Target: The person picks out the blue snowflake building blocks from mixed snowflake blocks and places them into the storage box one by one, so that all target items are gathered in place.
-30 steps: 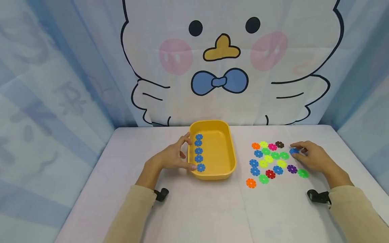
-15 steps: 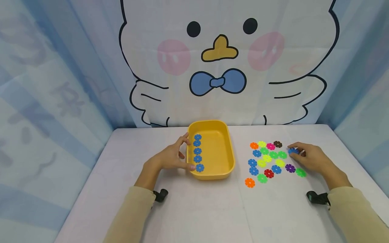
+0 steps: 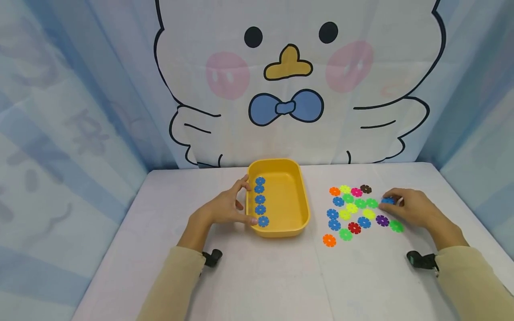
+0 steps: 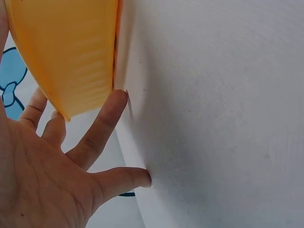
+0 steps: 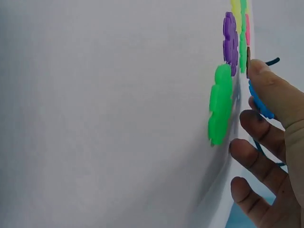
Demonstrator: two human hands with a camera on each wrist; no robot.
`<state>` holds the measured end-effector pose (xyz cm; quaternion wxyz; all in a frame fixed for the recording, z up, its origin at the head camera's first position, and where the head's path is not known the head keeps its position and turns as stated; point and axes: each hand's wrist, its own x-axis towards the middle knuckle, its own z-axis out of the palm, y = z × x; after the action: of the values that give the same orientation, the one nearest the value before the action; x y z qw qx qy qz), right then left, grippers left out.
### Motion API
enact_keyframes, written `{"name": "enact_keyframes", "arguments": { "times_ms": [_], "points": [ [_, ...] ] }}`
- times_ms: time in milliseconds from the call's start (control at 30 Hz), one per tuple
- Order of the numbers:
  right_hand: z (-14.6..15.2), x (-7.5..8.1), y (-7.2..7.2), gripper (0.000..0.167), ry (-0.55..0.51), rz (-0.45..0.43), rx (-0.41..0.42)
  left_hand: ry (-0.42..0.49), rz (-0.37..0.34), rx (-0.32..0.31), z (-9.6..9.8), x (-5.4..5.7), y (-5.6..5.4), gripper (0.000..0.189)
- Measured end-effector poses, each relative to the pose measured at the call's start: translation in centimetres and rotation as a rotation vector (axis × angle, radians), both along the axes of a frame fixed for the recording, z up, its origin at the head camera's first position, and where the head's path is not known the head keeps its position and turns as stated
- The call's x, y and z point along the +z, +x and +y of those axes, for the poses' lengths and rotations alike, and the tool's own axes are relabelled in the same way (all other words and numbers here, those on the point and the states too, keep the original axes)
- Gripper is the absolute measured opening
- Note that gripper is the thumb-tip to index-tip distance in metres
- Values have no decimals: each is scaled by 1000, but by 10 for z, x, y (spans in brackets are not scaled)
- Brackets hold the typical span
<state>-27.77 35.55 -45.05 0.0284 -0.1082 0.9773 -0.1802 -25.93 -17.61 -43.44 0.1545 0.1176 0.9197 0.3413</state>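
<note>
At the left, a yellow tray [image 3: 286, 200] holds a column of blue notched plastic discs [image 3: 260, 199] along its left side. My left hand [image 3: 225, 207] grips the tray's left side, thumb at the near corner and a fingertip at the far rim; the left wrist view shows the tray's outer wall [image 4: 66, 57] above the spread fingers. My right hand [image 3: 413, 209] pinches a blue notched disc [image 3: 387, 201] between thumb and fingers, partly covered by them. In the right wrist view that blue disc [image 5: 261, 103] shows behind the thumb, its edge turned up.
Several loose discs in mixed colours lie between tray and right hand, among them a red disc [image 3: 354, 228], a purple disc [image 3: 382, 220] and an orange disc [image 3: 329, 240]. A green disc [image 3: 396, 226] is nearest the right hand. A printed curtain [image 3: 281, 138] stands behind the table.
My right thumb has moved left along the blue disc, closer to the fingertips. The left hand stays on the tray. The head view has shifted slightly.
</note>
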Motion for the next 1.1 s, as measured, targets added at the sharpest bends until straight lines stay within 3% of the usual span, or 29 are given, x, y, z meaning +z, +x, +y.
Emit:
{"name": "enact_keyframes", "arguments": {
  "times_ms": [467,1100],
  "points": [
    [-34,22,1,49,-59,99,0,18,-5,2,3,-1,-2,92],
    [-98,48,-4,32,-132,196,129,15,-17,-14,-1,1,0,91]
  ]
}}
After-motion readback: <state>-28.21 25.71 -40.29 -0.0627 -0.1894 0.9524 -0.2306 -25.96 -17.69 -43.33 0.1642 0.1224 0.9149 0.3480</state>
